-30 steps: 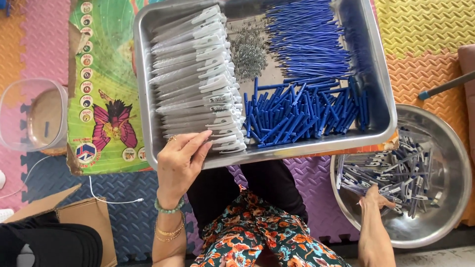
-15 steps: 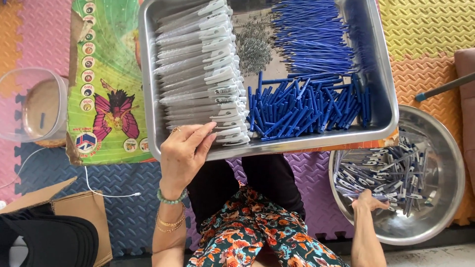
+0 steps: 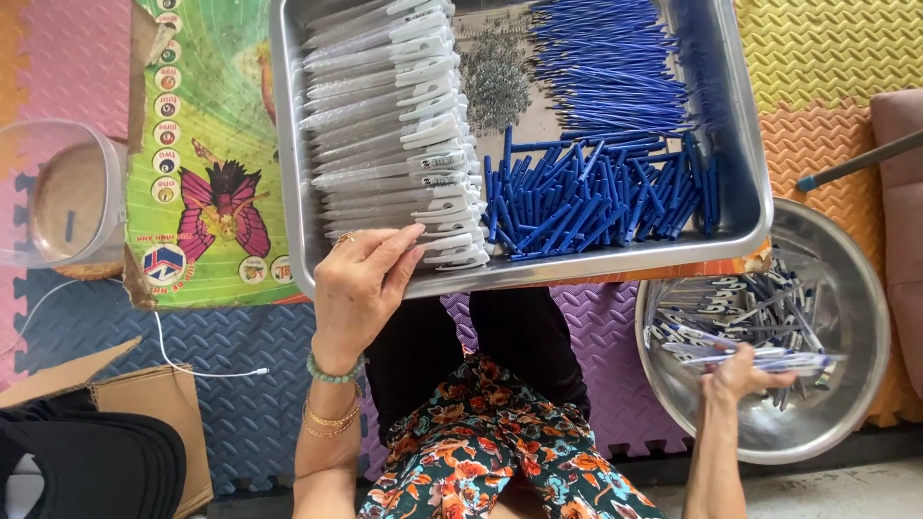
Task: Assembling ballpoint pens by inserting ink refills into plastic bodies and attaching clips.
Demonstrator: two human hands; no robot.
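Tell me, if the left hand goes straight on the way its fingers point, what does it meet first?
The left hand points up and to the right over the near rim of the metal tray. It would probably meet the grey pen barrels first, those at the near end of the row; its fingertips look almost on them.
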